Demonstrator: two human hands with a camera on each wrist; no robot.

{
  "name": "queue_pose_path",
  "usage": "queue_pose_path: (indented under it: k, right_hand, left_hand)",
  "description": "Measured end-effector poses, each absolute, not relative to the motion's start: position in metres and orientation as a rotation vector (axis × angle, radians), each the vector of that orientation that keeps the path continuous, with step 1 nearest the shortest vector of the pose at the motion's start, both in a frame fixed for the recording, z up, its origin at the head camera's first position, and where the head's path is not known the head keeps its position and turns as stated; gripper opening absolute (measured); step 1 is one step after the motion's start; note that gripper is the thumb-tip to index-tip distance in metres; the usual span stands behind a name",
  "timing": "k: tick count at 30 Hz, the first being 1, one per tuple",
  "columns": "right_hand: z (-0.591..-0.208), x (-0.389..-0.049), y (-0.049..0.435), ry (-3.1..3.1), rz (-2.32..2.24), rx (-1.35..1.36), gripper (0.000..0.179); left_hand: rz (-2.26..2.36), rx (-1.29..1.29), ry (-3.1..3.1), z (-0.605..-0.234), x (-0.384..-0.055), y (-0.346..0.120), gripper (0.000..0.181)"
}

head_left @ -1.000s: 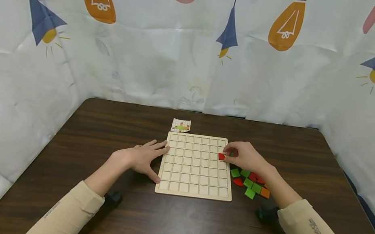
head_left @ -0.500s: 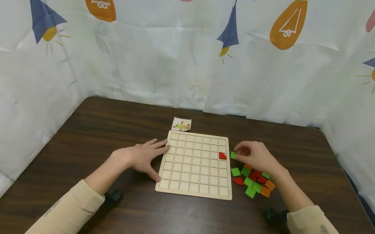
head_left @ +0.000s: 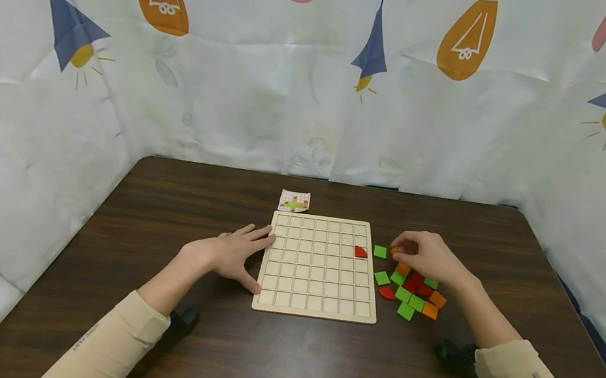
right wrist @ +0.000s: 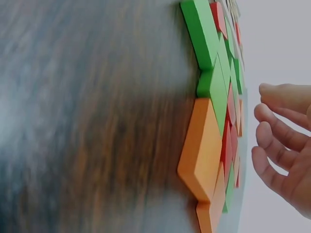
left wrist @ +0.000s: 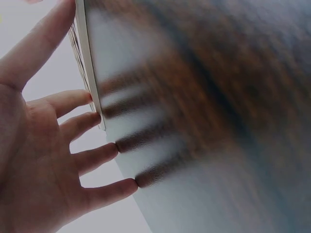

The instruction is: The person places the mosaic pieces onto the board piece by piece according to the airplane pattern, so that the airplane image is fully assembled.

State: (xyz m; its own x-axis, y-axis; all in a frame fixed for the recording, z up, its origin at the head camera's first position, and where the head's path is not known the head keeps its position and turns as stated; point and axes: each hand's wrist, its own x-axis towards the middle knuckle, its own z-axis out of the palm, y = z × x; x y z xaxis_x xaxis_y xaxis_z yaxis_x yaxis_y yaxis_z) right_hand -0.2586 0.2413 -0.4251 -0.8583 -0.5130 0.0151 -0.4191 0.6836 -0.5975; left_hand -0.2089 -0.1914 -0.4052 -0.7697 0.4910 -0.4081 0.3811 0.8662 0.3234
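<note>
In the head view, my left hand point(head_left: 226, 261) rests with spread fingers at the left edge of a pale wooden grid board point(head_left: 313, 311). The left wrist view shows the fingers straight, their tips down by the board's rim point(left wrist: 90, 68). A red quarter-round tile point(head_left: 360, 252) lies in a cell near the board's right edge. My right hand point(head_left: 428, 254) is over the far side of the loose tiles, fingers bent. A sliver of an orange tile point(head_left: 393, 251) shows between thumb and index finger; whether they pinch it I cannot tell.
Loose green tiles point(head_left: 403, 294), red tiles point(head_left: 414, 282) and orange tiles point(head_left: 430, 310) lie heaped right of the board. A single green tile point(head_left: 380, 251) is apart from them. A small pattern card point(head_left: 294, 201) lies behind the board on the dark wooden table point(head_left: 275, 363).
The right hand has let go of the red tile on the board and moved right, past the lone green tile, to the orange tile. The left hand stays put.
</note>
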Motion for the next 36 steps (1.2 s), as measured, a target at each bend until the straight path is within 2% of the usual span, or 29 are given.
queue_pose_path:
  k: [21, 26, 36]
  right_hand:
    - [-0.424, -0.255, 0.262, 2.662, -0.862, -0.599, 0.012]
    - [-0.424, -0.257, 0.262, 2.68, -0.851, -0.597, 0.007]
    - [-0.428, -0.261, 0.259, 2.726, -0.84, -0.656, 0.01]
  left_hand:
    - [0.313, 0.646, 2.548, -0.407, -0.209, -0.192, 0.113]
    - [0.314, 0.643, 2.549, -0.406, -0.209, -0.192, 0.113]
    - [0.305, 0.65, 2.551, -0.406, -0.207, -0.192, 0.112]
